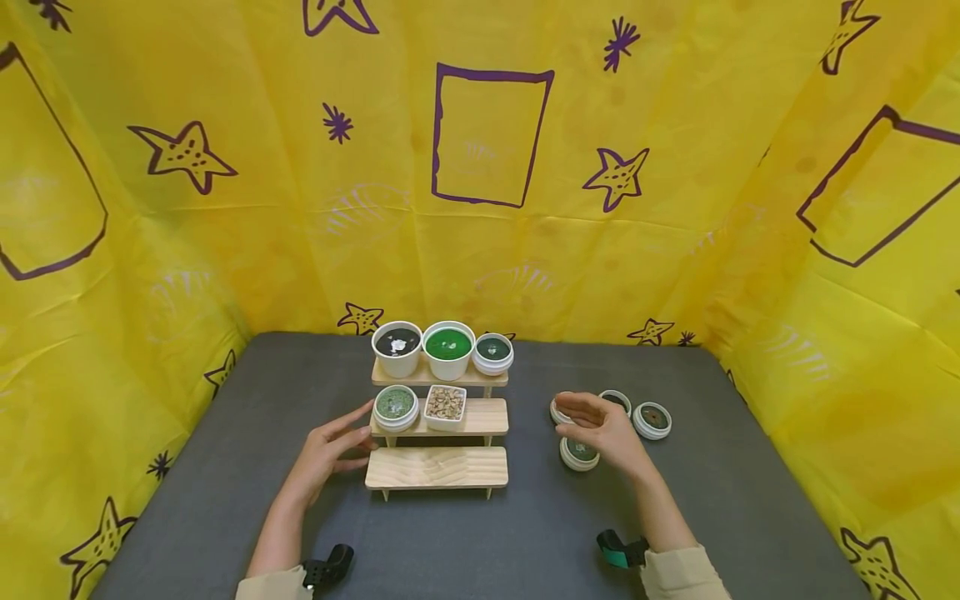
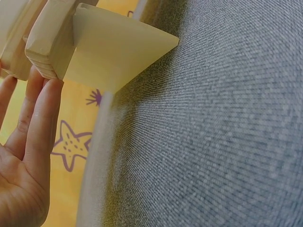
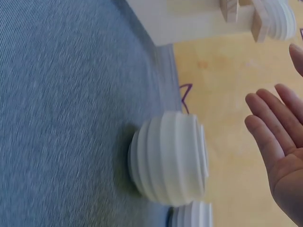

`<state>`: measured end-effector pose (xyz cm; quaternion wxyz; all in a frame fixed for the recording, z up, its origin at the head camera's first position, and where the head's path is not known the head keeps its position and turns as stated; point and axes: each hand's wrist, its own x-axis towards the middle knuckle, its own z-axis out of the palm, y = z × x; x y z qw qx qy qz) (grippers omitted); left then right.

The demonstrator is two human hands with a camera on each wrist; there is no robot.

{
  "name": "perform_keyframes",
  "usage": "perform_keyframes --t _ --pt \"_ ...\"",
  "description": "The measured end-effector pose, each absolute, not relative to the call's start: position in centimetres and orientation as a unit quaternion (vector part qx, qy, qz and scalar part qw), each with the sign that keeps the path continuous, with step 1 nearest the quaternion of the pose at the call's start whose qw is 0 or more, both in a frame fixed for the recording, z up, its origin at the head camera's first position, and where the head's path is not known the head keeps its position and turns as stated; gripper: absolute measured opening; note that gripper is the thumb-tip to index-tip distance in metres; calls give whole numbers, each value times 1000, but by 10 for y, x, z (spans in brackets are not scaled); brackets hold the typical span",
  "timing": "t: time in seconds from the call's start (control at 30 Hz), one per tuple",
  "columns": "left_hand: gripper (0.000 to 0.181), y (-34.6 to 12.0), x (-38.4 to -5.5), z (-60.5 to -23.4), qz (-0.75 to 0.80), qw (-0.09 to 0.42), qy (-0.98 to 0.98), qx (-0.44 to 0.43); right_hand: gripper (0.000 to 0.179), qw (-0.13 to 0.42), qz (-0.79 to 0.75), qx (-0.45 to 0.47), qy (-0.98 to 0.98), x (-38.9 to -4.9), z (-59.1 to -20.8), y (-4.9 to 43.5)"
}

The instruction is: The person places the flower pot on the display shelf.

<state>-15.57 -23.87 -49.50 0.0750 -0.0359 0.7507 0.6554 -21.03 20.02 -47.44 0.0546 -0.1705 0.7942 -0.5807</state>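
Note:
My left hand (image 1: pixel 324 457) is beside the left edge of a three-step wooden display stand (image 1: pixel 437 468), its extended fingertips right at the step ends. In the left wrist view these fingers (image 2: pixel 40 123) reach up to the wooden edge. The right hand (image 1: pixel 606 429) hovers above a group of small white ribbed cups, fingers loosely bent and holding nothing. One cup with dark green content (image 1: pixel 579 454) lies partly beneath it. The right wrist view shows the palm (image 3: pixel 289 165) turned up beside a ribbed cup (image 3: pixel 168 158), apart from it.
On the top step stand a black-filled cup (image 1: pixel 397 348), a bright green one (image 1: pixel 448 350) and a dark green one (image 1: pixel 492 353). The middle step holds a speckled green cup (image 1: pixel 396 407) and a square dish of flakes (image 1: pixel 445 407). Another cup (image 1: pixel 652 420) sits far right.

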Motion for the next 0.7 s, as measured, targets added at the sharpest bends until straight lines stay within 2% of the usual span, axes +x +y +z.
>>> perform_keyframes --t 0.7 --pt "58 -240 -155 -496 655 74 752 -30 46 55 -570 -120 811 -207 -489 241"
